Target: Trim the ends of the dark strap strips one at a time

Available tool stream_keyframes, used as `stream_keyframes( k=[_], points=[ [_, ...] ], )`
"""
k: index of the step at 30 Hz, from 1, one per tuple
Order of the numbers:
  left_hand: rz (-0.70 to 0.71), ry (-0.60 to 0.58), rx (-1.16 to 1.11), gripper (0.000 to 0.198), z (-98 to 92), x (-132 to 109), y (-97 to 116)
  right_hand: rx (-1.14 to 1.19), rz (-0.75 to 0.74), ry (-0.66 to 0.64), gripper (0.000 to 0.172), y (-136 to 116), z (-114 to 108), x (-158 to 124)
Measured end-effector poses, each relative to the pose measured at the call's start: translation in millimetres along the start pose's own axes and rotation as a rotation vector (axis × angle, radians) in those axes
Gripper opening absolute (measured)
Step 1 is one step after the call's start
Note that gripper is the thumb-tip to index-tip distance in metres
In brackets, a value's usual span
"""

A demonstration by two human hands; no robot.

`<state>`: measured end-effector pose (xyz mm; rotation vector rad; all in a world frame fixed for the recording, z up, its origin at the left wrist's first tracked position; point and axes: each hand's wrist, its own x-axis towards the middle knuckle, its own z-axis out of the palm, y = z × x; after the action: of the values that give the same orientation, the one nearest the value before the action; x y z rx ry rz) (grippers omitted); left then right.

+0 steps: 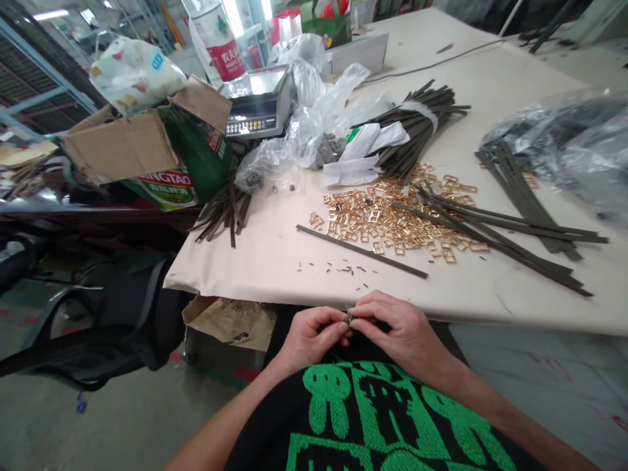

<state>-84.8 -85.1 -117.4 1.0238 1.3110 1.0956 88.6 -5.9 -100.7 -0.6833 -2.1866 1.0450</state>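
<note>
- The landmark is a loose heap of gold-coloured rectangular metal buckles (383, 221) on a cream-covered table (255, 268).
- On the heap's near side, left hand (313, 335) and right hand (395, 322) meet, fingertips pinching a tiny dark piece (349, 318), mostly hidden.
- Between heap and hands lie one flat, dark grey-green strip (362, 252) and small dark scraps (347, 269).
- Behind the heap: a banded bundle of similar strips (409, 140).

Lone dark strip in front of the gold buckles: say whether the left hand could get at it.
Likely yes: only tabletop and tiny scraps lie between the left hand and strip, though that hand pinches a small piece.
</note>
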Motion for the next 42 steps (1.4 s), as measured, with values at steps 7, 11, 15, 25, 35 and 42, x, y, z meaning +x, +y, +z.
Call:
stream_keyframes(
  k=[7,11,15,25,35,42],
  points=[
    [0.214,0.051,0.436,0.015,-3.4,-1.2,-3.2,-0.021,0.025,-0.081,0.017,3.1,4.2,-0.2],
    [0.19,0.044,0.459,0.015,-2.8,-0.2,-2.6,-0.095,-0.033,-0.093,0.022,4.7,5.3,-0.5],
    [0.135,0.072,0.392,0.014,-1.5,0.0,-3.6,-0.248,-0.106,-0.114,0.026,3.1,5.5,-0.6],
    [-0.091,0.047,-0.047,0.023,1.6,-2.1,-2.7,-0.074,0.129,0.089,0.017,7.2,0.9,-0.3],
    [-0.186,0.272,-0.76,0.036,9.2,19.5,11.0,0.574,0.32,-0.327,0.03,9.5,8.2,-2.3],
    [-0.051,0.418,-0.769,0.046,-6.5,22.0,17.9,0.712,0.56,-0.429,0.04,21.7,20.1,2.1]
  ],
)
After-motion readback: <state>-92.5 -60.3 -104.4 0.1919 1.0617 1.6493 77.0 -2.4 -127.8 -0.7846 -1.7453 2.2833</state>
